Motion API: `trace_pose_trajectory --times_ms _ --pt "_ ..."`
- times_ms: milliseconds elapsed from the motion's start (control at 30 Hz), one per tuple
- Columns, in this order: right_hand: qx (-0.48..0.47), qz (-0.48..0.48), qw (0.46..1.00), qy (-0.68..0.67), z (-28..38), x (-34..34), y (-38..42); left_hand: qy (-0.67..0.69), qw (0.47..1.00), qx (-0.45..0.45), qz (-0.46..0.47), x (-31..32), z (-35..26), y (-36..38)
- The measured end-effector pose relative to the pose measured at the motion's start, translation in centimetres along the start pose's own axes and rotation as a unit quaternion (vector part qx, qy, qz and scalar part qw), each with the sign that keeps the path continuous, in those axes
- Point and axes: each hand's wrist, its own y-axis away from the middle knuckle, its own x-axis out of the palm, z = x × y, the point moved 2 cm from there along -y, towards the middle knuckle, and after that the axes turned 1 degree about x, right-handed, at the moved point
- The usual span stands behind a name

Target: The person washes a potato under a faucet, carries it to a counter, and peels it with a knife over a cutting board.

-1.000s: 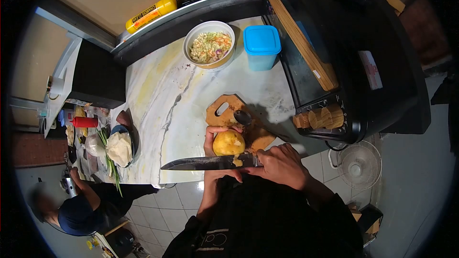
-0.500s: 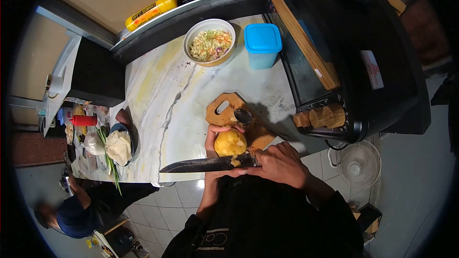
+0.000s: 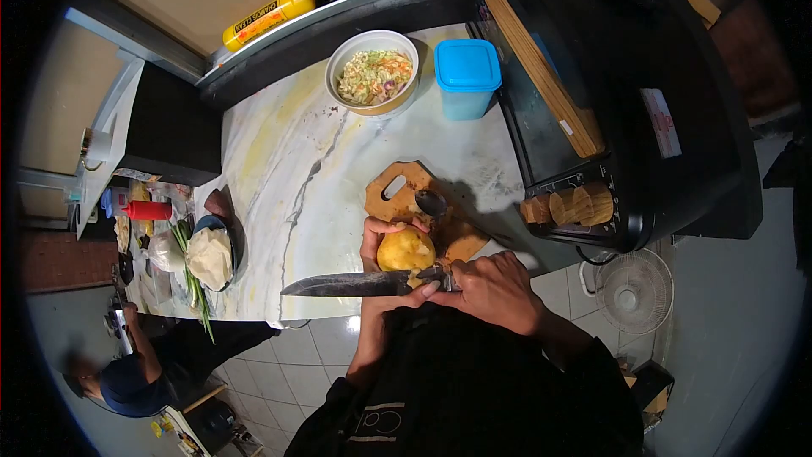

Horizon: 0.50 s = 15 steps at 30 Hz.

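My left hand (image 3: pixel 375 241) is wrapped round a peeled yellow potato (image 3: pixel 404 250), its thumb below near the knife. In my right hand (image 3: pixel 497 292) is a large knife (image 3: pixel 342 285), gripped at the handle. The dark blade points left, just under the potato, with bits of pale peel near the handle end. Beneath and beyond the potato lies a wooden cutting board (image 3: pixel 463 241) with an oblong slot. A dark spoon (image 3: pixel 430 202) rests on it amid scraps.
Beyond the board stand a bowl of shredded vegetables (image 3: pixel 372 78) and a blue-lidded container (image 3: pixel 467 76). A black oven (image 3: pixel 575 178) borders the right. Spring onions (image 3: pixel 199 288) and a covered bowl (image 3: pixel 210 259) sit left. Another person (image 3: pixel 139 381) works at lower left.
The knife blade has turned to show more of its flat side and shifted slightly up. The potato has moved a little in my left hand, whose thumb shows more plainly by the knife.
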Motion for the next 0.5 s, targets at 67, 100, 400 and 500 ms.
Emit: trace_pose_trajectory --times_ms 67,100,400,500 --pt "-0.006 -0.005 1.000 0.001 -0.16 0.17 0.02 0.006 1.000 -0.006 0.000 0.03 0.02 0.01" --pt "-0.008 -0.008 1.000 0.002 -0.21 0.19 0.00 0.003 1.000 -0.005 0.001 0.05 -0.05 -0.06" --pt "-0.017 -0.012 1.000 0.009 -0.43 0.25 0.21 -0.018 1.000 0.015 0.002 0.16 -0.11 0.06" --pt "-0.015 -0.044 0.999 0.014 -0.58 -0.23 0.01 -0.009 1.000 -0.003 -0.019 0.16 0.18 0.51"
